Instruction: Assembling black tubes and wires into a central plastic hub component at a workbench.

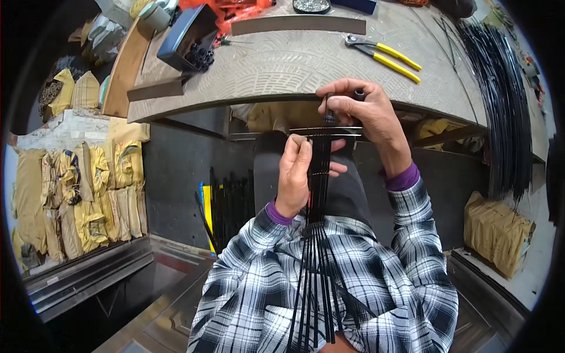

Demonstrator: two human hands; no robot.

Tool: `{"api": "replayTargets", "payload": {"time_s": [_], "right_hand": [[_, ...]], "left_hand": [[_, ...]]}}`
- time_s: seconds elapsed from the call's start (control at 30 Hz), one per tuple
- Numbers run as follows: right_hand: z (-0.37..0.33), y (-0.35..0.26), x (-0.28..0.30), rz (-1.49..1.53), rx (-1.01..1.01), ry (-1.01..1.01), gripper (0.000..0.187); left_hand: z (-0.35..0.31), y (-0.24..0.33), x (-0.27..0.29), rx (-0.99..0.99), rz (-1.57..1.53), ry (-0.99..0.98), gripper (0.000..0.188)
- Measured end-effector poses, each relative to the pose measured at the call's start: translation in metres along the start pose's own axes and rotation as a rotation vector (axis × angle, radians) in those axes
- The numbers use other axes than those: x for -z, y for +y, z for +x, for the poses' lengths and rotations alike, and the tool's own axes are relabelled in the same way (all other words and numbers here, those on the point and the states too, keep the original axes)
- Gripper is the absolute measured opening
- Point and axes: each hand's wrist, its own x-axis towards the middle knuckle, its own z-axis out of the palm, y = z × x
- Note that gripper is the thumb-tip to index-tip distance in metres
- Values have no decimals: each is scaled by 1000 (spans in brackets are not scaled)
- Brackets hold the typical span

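Note:
A bundle of thin black rods (319, 188) runs from my lap up toward the table's front edge, its lower ends fanned over my plaid shirt. My left hand (296, 176) is closed round the upper part, fingertips showing past the rods on the right. Across the bundle's top lies a thin shiny rod or strip (344, 132), close to my left thumb. My right hand (368, 109) pinches a small dark ribbed piece (329, 112) just above the bundle. A short black tube (359, 94) sticks out by that hand's fingers; how it is held is partly hidden.
On the grey table (276, 65) lie yellow-handled pincers (385, 57), a flat bar (297, 25) and a tipped blue box (188, 41) with small black parts (200, 57). Long black rods (500, 106) hang off the right side. Wrapped packages (88, 194) stand at left, another (499, 232) at right.

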Motion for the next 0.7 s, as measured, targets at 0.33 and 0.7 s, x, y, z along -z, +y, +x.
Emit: {"api": "replayTargets", "payload": {"time_s": [0.33, 0.7], "right_hand": [[-15, 10, -25, 111, 30, 82, 22], [-5, 11, -30, 10, -18, -9, 19]], "left_hand": [[-27, -4, -4, -110, 44, 70, 20], [-33, -1, -9, -160, 15, 68, 21]]}}
